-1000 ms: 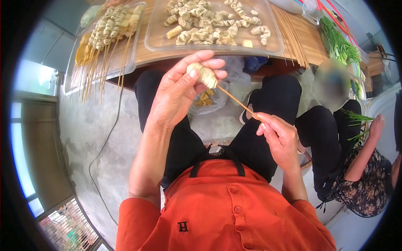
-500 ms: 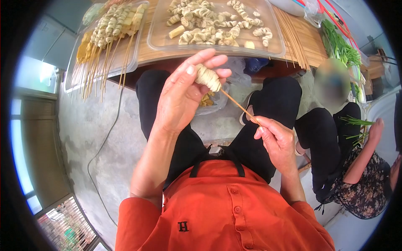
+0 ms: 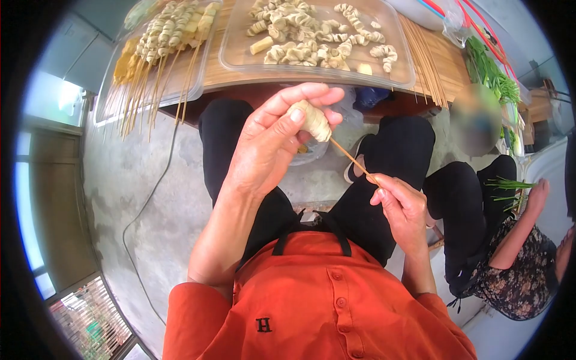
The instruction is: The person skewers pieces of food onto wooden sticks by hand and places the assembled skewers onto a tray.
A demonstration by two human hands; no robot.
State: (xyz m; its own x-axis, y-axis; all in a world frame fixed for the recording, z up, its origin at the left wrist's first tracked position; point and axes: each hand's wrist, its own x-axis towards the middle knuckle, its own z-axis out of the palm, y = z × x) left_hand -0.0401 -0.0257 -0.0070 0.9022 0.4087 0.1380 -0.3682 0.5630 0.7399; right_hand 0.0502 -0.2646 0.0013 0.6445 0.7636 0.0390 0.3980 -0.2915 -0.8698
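Observation:
Between the thumb and fingers of my left hand (image 3: pixel 273 138) sits a pale, ridged spiral food roll (image 3: pixel 314 122), perhaps tofu skin. A thin wooden skewer (image 3: pixel 351 157) enters its lower right end. My right hand (image 3: pixel 401 207) pinches the other end of that skewer between thumb and forefinger. Beyond my hands, on the table, a clear plastic tray (image 3: pixel 240 71) bears a heap of similar pale coiled pieces (image 3: pixel 303 53). Whether the skewer's tip comes out of the roll's far end is hidden by my fingers.
A second tray (image 3: pixel 195 90) at the left carries finished-looking skewers (image 3: pixel 165 39) with sticks overhanging the edge. Bare skewers (image 3: pixel 425 60) lie right of the middle tray. Green vegetables (image 3: pixel 489 69) are at the far right. A co-worker's hand (image 3: pixel 538 195) holds green stalks (image 3: pixel 510 184).
Both my hands have shifted slightly right and down in view, carrying the roll and skewer. The roll is tilted more steeply. My grip on both has stayed.

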